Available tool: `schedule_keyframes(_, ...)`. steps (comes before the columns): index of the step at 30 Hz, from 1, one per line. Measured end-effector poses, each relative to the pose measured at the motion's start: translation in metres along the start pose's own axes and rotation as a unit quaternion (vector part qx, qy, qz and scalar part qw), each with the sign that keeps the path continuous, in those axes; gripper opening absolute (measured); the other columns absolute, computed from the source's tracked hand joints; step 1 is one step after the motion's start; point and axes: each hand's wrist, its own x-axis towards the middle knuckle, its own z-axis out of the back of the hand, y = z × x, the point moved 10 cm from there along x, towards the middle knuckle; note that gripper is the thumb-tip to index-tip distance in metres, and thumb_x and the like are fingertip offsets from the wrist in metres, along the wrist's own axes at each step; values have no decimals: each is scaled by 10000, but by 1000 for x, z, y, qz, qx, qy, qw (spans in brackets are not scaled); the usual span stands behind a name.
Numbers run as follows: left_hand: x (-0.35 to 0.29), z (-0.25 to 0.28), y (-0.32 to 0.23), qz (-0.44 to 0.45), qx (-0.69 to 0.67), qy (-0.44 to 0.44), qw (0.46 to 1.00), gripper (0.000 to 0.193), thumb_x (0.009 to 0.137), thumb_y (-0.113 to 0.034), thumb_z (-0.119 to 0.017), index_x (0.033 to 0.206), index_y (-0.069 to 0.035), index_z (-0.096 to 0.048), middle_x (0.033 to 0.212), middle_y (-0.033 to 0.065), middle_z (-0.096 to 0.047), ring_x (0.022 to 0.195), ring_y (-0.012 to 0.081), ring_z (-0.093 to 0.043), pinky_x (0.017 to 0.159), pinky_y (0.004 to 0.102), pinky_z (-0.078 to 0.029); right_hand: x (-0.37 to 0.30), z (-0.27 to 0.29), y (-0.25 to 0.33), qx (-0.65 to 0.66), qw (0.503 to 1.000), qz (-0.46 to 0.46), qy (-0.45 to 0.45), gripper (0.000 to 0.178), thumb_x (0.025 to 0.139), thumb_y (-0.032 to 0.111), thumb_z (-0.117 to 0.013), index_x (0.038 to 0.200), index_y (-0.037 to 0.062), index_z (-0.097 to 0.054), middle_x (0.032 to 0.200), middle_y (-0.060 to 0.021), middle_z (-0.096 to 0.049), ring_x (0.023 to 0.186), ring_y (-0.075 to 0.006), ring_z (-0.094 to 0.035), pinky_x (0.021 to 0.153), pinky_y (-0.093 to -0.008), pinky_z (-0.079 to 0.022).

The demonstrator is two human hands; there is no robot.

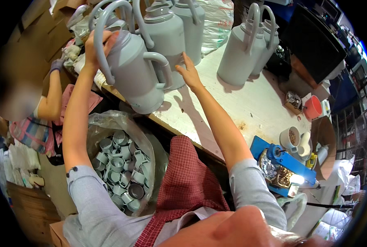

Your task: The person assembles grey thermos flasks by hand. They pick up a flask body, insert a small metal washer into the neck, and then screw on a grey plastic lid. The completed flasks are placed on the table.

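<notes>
A grey plastic thermos jug point(136, 70) with a carrying hoop and a side handle stands at the table's near left edge, slightly tilted in view. My left hand point(101, 44) reaches past the hoop and grips the jug at its neck; part of the fingers is hidden. My right hand point(188, 73) is open, its thumb and fingers apart, close beside a second grey jug point(167, 41) just behind. Whether its fingertips touch that jug I cannot tell. Another grey jug point(193, 29) stands farther back.
Two more jugs point(237, 53) stand to the right on the white table point(220, 111). A blue bench tool point(286, 164) with metal parts sits at the right, near a red cup point(313, 107). Below the edge, a plastic bag point(152, 156) holds several grey cup-like pieces. Another person's gloved hand point(56, 65) shows left.
</notes>
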Motion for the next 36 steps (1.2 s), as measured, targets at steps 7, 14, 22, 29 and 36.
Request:
schedule_keyframes(7, -123, -22, 15, 287, -247, -173, 909, 552, 1012, -356, -441, 1438, -25, -327, 1470, 133, -331, 1295, 242, -405, 1061, 347, -350, 35, 59, 83, -305, 938, 157, -46, 743, 809, 148, -689, 1459, 48, -343, 1447, -209, -419, 1362, -338, -377, 1098, -397, -338)
schedule_keyframes(14, -292, -105, -75, 510, -173, -63, 840, 988, 735, -155, -801, 1488, -28, -175, 1493, 194, -296, 1377, 342, -302, 1111, 428, -277, 45, 267, 167, -156, 923, 113, -334, 571, 843, 181, -678, 1337, -15, -467, 1088, -154, -622, 967, -236, -613, 865, -342, -471)
schedule_keyframes(22, -277, -69, -80, 506, -113, -77, 852, 803, 845, -205, -725, 1453, 26, -255, 1504, 213, -285, 1393, 337, -276, 1140, 442, -255, -82, 258, 272, 170, 967, 119, -149, 302, 1008, 320, -502, 943, 40, -595, 666, 7, -511, 516, -41, -417, 460, -194, -310)
schedule_keyframes(29, -146, -88, -301, 373, -843, 58, 384, 733, 935, -562, -470, 1435, -39, -353, 1502, 196, -316, 1362, 312, -327, 1063, 527, -360, -222, 169, 245, 180, 979, -69, -71, 251, 955, 278, -580, 996, 44, -660, 732, -9, -590, 599, -80, -533, 521, -241, -446)
schedule_keyframes(36, -170, -92, -380, 395, -794, 193, 419, 780, 910, -680, -386, 1129, 41, -586, 1007, 136, -594, 1006, 265, -593, 910, 417, -491, -415, 284, 180, -262, 928, -169, -202, 168, 864, 122, -639, 989, 27, -700, 971, -161, -683, 913, -297, -660, 818, -366, -513)
